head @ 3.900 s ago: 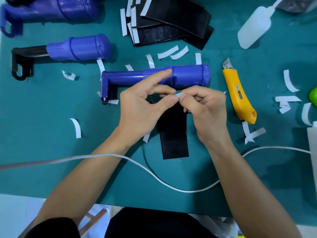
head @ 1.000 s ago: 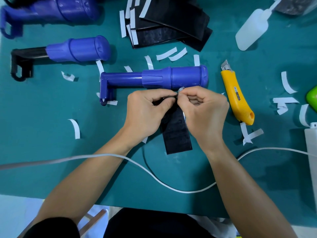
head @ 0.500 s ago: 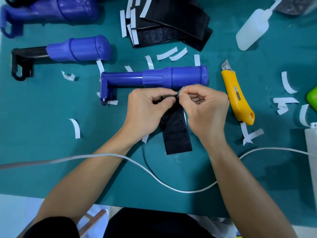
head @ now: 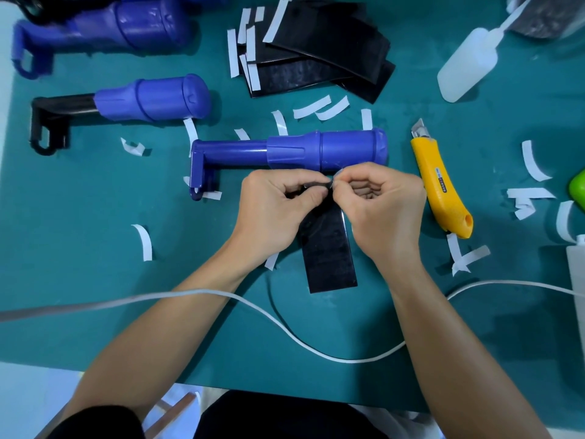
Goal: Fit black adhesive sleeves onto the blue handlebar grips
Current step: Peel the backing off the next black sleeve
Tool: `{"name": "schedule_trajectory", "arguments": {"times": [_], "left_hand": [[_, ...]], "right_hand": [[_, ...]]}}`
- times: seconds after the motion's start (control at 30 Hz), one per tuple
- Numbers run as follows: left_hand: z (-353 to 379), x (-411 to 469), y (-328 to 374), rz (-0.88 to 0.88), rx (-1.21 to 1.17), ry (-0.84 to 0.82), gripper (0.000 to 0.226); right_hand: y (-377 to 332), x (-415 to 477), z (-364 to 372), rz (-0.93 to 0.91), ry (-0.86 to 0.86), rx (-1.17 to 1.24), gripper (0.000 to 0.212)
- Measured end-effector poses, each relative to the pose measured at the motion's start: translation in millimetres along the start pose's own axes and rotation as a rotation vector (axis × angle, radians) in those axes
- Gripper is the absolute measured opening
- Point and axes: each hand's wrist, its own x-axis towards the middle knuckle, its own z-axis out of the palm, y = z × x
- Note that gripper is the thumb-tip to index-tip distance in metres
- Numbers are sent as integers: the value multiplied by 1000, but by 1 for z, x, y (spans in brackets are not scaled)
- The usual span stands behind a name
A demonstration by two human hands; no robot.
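A blue handlebar grip (head: pixel 326 150) lies crosswise on the green mat, just beyond my hands. A black adhesive sleeve (head: pixel 329 255) lies flat below it, its near end toward me. My left hand (head: pixel 275 213) pinches the sleeve's far edge between thumb and forefinger. My right hand (head: pixel 383 207) pinches a small white backing tab at that same edge, fingers curled. The sleeve's far end is hidden under both hands. Two more blue grips (head: pixel 152 98) (head: pixel 126 26) lie at the far left.
A pile of black sleeves (head: pixel 319 52) with white strips sits at the back. A yellow utility knife (head: pixel 440 185) lies right of my right hand. A white squeeze bottle (head: pixel 465 64) stands far right. White backing scraps (head: pixel 531 160) litter the mat; a white cable (head: pixel 190 294) crosses near me.
Since 3.9 s ago my left forefinger has come off the blue grip and both hands have closed on the sleeve's far edge. In the last second they have barely moved.
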Motion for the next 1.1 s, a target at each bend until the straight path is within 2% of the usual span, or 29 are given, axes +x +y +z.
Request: {"name": "schedule_trajectory", "arguments": {"times": [1.1], "left_hand": [[-2,0,0,-34,2,4,23]], "right_hand": [[2,3,-3,-48,-61,-3,14]]}}
